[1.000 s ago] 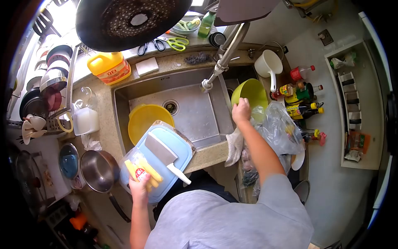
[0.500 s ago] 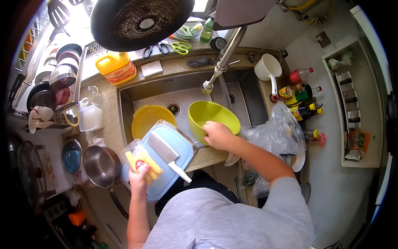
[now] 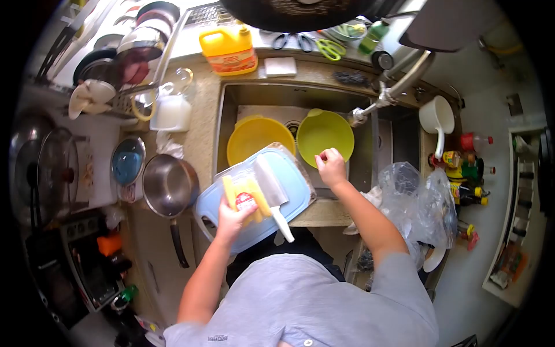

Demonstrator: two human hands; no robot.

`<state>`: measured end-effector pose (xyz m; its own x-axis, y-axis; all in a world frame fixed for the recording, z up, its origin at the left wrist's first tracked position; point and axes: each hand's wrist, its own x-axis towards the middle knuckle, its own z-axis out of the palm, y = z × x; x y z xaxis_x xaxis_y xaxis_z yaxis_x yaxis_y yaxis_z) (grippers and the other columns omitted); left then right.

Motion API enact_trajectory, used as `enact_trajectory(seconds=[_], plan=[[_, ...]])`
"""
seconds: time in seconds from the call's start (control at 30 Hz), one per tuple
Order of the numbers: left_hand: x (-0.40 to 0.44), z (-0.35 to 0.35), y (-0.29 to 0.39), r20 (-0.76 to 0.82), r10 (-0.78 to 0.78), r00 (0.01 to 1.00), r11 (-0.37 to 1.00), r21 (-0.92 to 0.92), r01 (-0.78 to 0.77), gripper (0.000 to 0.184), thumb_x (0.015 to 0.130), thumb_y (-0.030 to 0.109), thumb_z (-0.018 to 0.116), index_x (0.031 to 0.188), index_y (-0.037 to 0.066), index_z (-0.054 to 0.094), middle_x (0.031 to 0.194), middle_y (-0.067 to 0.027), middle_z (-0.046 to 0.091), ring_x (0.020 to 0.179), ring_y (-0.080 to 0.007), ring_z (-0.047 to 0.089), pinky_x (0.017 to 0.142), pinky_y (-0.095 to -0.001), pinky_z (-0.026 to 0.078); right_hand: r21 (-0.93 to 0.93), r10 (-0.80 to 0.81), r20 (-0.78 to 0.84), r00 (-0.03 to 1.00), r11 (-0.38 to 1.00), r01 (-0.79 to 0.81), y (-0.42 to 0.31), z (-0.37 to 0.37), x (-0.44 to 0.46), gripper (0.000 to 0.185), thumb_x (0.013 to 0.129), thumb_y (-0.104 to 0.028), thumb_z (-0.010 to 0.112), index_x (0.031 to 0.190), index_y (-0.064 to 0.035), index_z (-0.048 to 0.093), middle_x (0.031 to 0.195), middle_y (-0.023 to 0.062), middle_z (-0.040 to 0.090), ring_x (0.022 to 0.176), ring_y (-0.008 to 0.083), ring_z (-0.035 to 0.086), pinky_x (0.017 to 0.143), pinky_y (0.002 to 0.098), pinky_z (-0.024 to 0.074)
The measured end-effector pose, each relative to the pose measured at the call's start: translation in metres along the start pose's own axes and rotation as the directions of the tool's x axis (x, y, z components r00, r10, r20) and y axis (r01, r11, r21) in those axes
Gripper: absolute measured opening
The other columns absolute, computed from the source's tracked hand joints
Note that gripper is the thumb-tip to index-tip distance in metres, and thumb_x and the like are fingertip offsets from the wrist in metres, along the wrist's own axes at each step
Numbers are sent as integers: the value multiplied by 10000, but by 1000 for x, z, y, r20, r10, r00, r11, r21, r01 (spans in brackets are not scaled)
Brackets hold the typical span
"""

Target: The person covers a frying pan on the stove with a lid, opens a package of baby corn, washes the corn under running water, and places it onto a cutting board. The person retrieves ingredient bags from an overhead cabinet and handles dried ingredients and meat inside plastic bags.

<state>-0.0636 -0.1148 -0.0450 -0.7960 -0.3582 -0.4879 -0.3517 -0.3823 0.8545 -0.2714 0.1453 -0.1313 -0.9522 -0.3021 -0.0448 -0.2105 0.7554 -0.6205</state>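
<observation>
My left hand point(image 3: 232, 220) is closed around a clear pack of yellow sticks point(image 3: 245, 194) with a red and white label, the thumb on top. Under it is a light blue cutting board point(image 3: 300, 196), overhanging the counter's front edge. A cleaver with a white handle point(image 3: 281, 222) lies on the board, beside the pack. My right hand point(image 3: 331, 166) has its fingers curled at the near rim of a green basin point(image 3: 326, 136) and appears to grip it; the fingertips are partly hidden. The green basin sits in the sink beside a yellow basin point(image 3: 257, 136).
The steel sink point(image 3: 358, 170) has a faucet point(image 3: 376, 104) over its right part. A yellow jug point(image 3: 228, 52) and scissors point(image 3: 329, 49) stand behind it. Plastic bags point(image 3: 413, 196) and bottles point(image 3: 468, 168) are at right. A saucepan point(image 3: 169, 185) is at left.
The green basin has gone from tilted to flatter, and sits close against the yellow basin's side. My right hand stays at its near rim. The camera view has shifted left.
</observation>
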Motion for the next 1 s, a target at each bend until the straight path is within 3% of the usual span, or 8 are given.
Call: enact_trajectory(seconds=[0.1, 0.17, 0.4, 0.67, 0.73, 0.77, 0.83, 1.0], plan=[[6, 7, -6, 44, 41, 998, 999, 18, -42, 705, 722, 54, 893, 1278, 11, 462, 1168, -99, 627, 1026, -197, 663, 918, -349, 563, 416, -221, 142, 965, 898, 144, -106, -42, -39, 242, 792, -163, 777, 968, -27, 682, 1032, 148, 636, 958, 335, 644, 793, 413, 553], [7, 16, 1, 70, 28, 997, 1000, -1, -28, 714, 715, 53, 893, 1279, 10, 457, 1176, -100, 621, 1042, -199, 656, 926, -351, 558, 348, -517, 107, 850, 820, 455, -149, -42, -54, 368, 794, -159, 793, 1118, -24, 686, 1111, 163, 615, 1032, 340, 633, 844, 394, 551], [20, 21, 0, 213, 61, 975, 998, -30, -56, 785, 680, 17, 859, 1338, 27, 432, 1246, -95, 585, 1130, -204, 614, 955, -355, 537, 135, -453, 205, 868, 891, 433, -185, -32, -56, 416, 795, -219, 779, 1171, -66, 689, 1193, 158, 579, 1046, 351, 624, 880, 424, 538], [23, 15, 4, 390, 79, 917, 991, -133, -29, 808, 748, 96, 833, 1421, 58, 388, 1313, -70, 548, 1192, -204, 584, 1024, -366, 495, 246, -494, 110, 862, 854, 458, -177, -23, -65, 124, 775, -58, 756, 876, -30, 689, 1160, 143, 592, 932, 311, 614, 808, 413, 521], [26, 14, 7, 539, 83, 838, 829, -504, 242, 699, 860, 236, 769, 1430, 58, 407, 1319, -77, 567, 1195, -218, 588, 1026, -378, 492, 252, -533, 42, 845, 824, 507, -183, -27, -65, 109, 772, -71, 742, 847, -34, 672, 1117, 136, 606, 952, 320, 605, 823, 412, 511], [28, 14, 7, 536, 86, 840, 826, -509, 240, 699, 860, 236, 769, 1430, 58, 407, 1319, -77, 567, 1195, -218, 588, 1026, -378, 492, 259, -565, -31, 825, 792, 553, -186, -29, -66, 100, 770, -84, 728, 819, -38, 654, 1074, 128, 620, 971, 329, 596, 838, 411, 501], [35, 16, 11, 610, -141, 780, 606, -569, 555, 573, 948, 305, 678, 1414, 54, 459, 1309, -89, 596, 1185, -232, 598, 1022, -391, 490, 246, -601, -7, 799, 774, 584, -187, -30, -67, 95, 765, -68, 722, 822, -41, 651, 1023, 110, 632, 957, 321, 592, 832, 408, 497], [64, 33, -7, 335, -203, 920, 878, -354, 322, 367, 1017, 305, 572, 1281, 51, 597, 1148, -122, 691, 1014, -262, 689, 885, -406, 570, 180, -680, 80, 729, 729, 660, -187, -37, -82, 154, 743, -12, 746, 868, -40, 662, 921, 84, 665, 911, 305, 594, 835, 381, 504]])
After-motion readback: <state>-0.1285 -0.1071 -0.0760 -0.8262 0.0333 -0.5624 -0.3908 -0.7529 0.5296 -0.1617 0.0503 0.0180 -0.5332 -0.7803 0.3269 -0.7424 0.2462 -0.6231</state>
